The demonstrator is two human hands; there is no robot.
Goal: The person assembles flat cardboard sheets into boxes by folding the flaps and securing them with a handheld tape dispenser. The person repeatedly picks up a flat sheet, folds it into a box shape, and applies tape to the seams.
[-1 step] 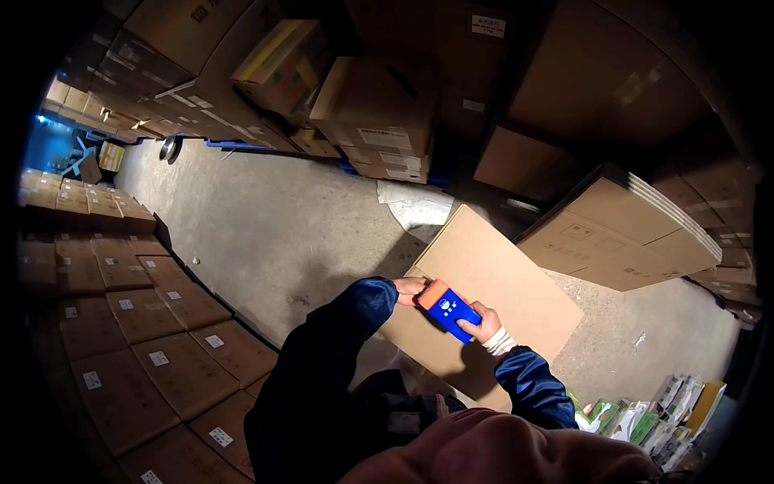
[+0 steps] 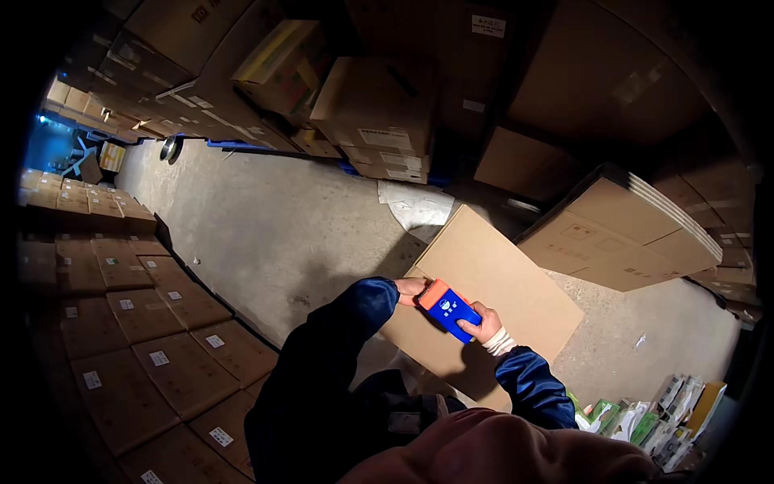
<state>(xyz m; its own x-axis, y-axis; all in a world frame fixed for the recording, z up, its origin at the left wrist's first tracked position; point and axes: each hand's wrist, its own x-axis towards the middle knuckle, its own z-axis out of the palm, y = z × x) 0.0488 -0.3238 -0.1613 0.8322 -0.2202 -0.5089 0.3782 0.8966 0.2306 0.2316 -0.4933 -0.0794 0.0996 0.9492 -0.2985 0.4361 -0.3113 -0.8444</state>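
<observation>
A small flat blue box [image 2: 449, 311] with an orange end is held tilted in front of me, over a sheet of brown cardboard [image 2: 508, 274]. My right hand [image 2: 484, 323] grips its blue lower right end, thumb lying across the face. At the orange end, my left hand [image 2: 411, 291] is closed on the box from the left, with its fingertips hidden behind it. White cuff material shows at my right wrist, below a dark blue sleeve. The cardboard sheet lies flat beneath both hands.
Sealed brown cartons [image 2: 160, 357] are stacked along the left. More cartons [image 2: 379, 105] stand at the far side on blue pallets. A bundle of flattened cartons [image 2: 621, 234] leans at the right. Several small packages [image 2: 645, 423] lie at the lower right, and a white sheet [image 2: 415, 206] on the floor.
</observation>
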